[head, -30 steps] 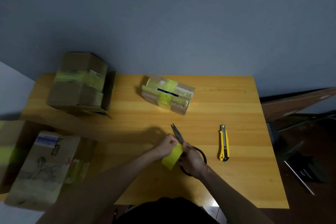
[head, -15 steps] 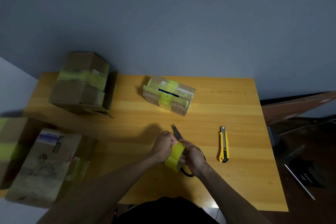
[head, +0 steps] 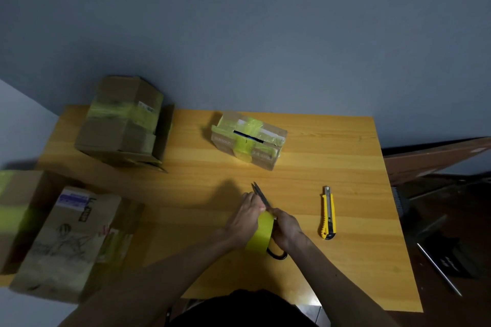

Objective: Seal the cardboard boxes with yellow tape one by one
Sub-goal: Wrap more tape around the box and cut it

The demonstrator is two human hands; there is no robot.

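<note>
The yellow tape roll [head: 261, 233] is held on edge near the tabletop's [head: 345, 260] front edge, about midway along. The left hand [head: 244, 220] curls round its left side, and the right hand [head: 288, 228] pinches its top rim. Scissors [head: 259, 192] poke out beneath both hands, blades toward the far edge. A box cutter [head: 328, 214] lies to their right. A small taped box [head: 249, 141] sits near the far edge, and a big box [head: 125, 119] is at the far left corner.

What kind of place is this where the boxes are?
Probably a home packing corner: a plain wooden table against a grey wall, taped cardboard boxes, a yellow tape roll and a utility knife.
</note>
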